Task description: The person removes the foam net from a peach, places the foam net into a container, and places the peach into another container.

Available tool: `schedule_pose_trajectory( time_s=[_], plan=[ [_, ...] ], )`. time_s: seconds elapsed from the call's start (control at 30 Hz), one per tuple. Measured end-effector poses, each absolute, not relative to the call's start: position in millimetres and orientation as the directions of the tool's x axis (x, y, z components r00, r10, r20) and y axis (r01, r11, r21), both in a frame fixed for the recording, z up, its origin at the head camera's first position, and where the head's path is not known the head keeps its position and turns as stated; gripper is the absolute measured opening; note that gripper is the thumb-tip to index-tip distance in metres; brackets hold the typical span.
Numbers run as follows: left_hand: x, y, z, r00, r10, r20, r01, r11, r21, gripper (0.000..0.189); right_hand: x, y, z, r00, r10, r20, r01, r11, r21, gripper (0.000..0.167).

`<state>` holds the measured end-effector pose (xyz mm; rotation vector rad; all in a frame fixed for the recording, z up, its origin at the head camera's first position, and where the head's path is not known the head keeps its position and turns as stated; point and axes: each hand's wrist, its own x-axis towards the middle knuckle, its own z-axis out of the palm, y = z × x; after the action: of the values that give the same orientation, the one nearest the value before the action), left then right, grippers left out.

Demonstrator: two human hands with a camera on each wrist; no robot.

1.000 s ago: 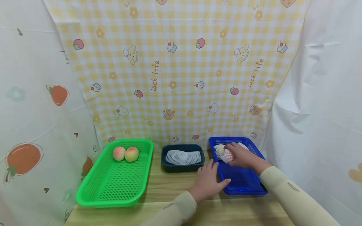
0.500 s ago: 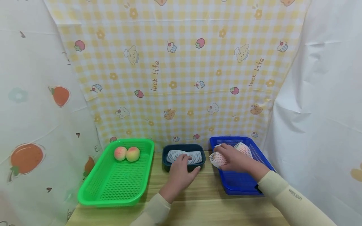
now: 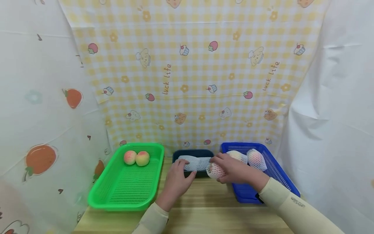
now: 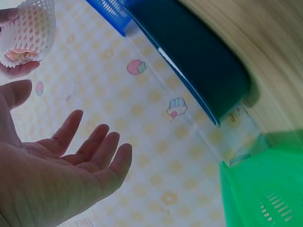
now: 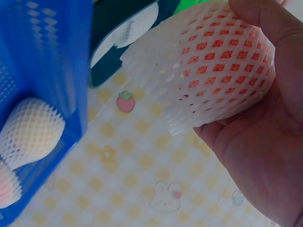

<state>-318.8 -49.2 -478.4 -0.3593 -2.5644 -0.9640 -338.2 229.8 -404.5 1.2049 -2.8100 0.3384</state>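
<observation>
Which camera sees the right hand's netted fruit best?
The right wrist view: the netted fruit is big and close, orange-red showing through its net. The head view shows it smaller, partly behind the right hand; the left wrist view has it in a corner, cut off.

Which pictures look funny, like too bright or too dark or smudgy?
Left wrist view: pale and washed out around the netted fruit, while the dark bin shows little detail; right wrist view: dimmer, with the right hand looking shaded; head view: more evenly lit, though the sleeve lettering is too smudgy to read.
</observation>
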Motion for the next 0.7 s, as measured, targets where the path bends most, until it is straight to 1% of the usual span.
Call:
schedule_pose_trajectory(
  time_s=[0.17, 0.3, 0.4, 0.57, 0.7],
  plan=[
    [-315.6, -57.6, -472.8, -0.902, 0.067, 0.426, 0.34, 0.718, 0.607, 0.047, -339.1, 213.1, -406.3, -0.681, -0.721, 0.13, -0.731, 0.659, -0.177, 0.069],
    [-316.5, -65.7, -473.3, -0.898, 0.042, 0.439, 0.329, 0.727, 0.603, 0.044, -337.2, 199.5, -402.7, -0.664, -0.736, 0.131, -0.745, 0.639, -0.19, 0.069],
    [-317.3, -71.4, -473.3, -0.894, 0.04, 0.445, 0.331, 0.73, 0.598, 0.044, -337.3, 191.8, -403.8, -0.665, -0.738, 0.117, -0.744, 0.64, -0.192, 0.069],
    [-317.4, -78.7, -474.2, -0.894, 0.041, 0.447, 0.33, 0.734, 0.594, 0.043, -342.1, 183.3, -414.9, -0.662, -0.745, 0.089, -0.743, 0.635, -0.213, 0.069],
    [-316.6, -83.4, -475.7, -0.895, 0.041, 0.443, 0.331, 0.729, 0.6, 0.041, -345.3, 176.6, -428.3, -0.65, -0.757, 0.068, -0.752, 0.626, -0.208, 0.069]
  ],
)
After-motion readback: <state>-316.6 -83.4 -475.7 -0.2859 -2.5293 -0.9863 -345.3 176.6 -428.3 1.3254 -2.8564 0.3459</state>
